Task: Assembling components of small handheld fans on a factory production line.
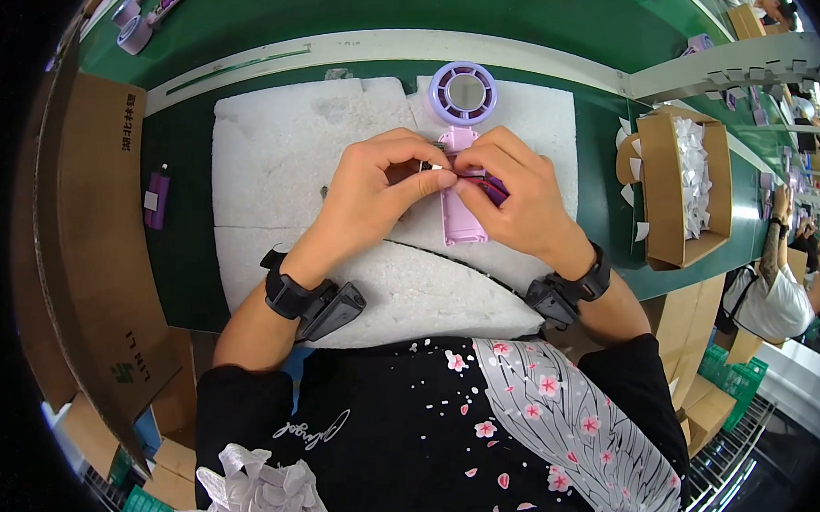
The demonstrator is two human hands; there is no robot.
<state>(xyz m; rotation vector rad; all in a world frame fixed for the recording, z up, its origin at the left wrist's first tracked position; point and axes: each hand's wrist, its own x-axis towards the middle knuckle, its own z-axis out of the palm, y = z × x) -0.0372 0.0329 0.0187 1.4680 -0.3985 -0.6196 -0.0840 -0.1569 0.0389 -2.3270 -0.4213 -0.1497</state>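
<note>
A handheld fan with a round purple head (463, 93) and an opened pink handle shell (464, 224) lies on a white foam sheet in front of me. Over the upper part of the handle, my left hand (376, 180) pinches a small white connector between thumb and forefinger. My right hand (514, 192) is closed beside it, its fingertips on thin red and dark wires (473, 177). A purple battery (496, 192) shows partly under the right fingers; the rest of it is hidden. The two hands' fingertips nearly meet, so the exact contact there is covered.
The white foam sheet (287, 161) rests on a green table. A purple battery with a white label (156, 197) lies at the left, near a tall cardboard box (107, 242). At the right stands an open carton (661, 190) of white pieces. Other people sit farther right.
</note>
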